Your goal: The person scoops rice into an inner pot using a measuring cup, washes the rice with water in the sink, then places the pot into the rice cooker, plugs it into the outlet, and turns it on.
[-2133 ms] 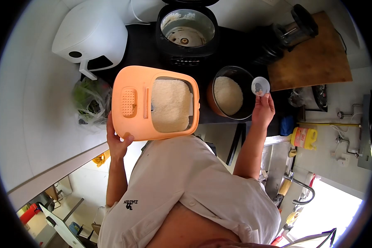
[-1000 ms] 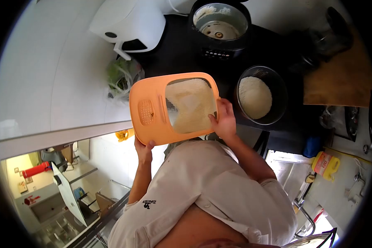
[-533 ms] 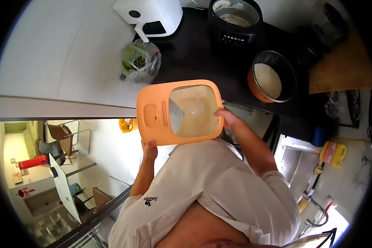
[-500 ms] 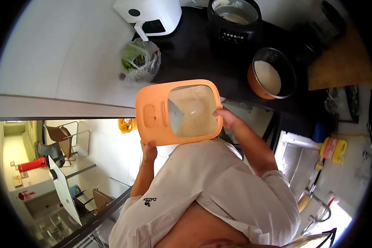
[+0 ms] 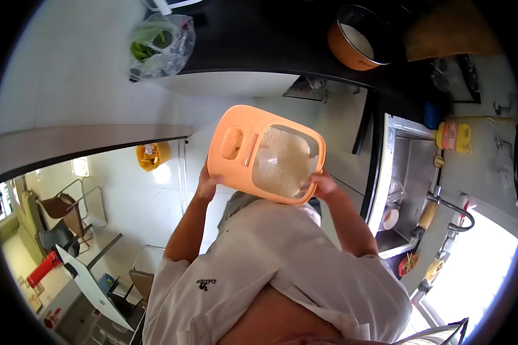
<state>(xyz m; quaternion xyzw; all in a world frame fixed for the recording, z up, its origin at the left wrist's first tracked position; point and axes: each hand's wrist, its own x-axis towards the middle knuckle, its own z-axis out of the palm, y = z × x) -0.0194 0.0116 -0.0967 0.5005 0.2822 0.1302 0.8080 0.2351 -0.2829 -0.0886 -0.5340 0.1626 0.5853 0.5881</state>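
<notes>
An orange rice container (image 5: 236, 167) with a clear window is held in front of my body, over the floor. My left hand (image 5: 207, 183) grips its lower left corner. On its right edge, my right hand (image 5: 323, 185) is closed with the thumb on the rim of the window. Through the window the rice shows, with a pale cup-like shape lying on it. The orange and black inner pot (image 5: 351, 50) holding white rice (image 5: 357, 39) stands on the dark counter, beyond my right hand and apart from it.
The black counter (image 5: 259, 40) runs along the top. A clear bag of greens (image 5: 162, 49) lies at its left. To the right are a steel sink (image 5: 406, 172), a faucet (image 5: 452, 213) and a yellow jug (image 5: 454, 137). A yellow bin (image 5: 153, 156) stands on the floor at left.
My right hand has brought the clear cup from near the pot to the container and now grips the container's edge. The window is now closed over. The container is farther from the counter, and the view has shifted.
</notes>
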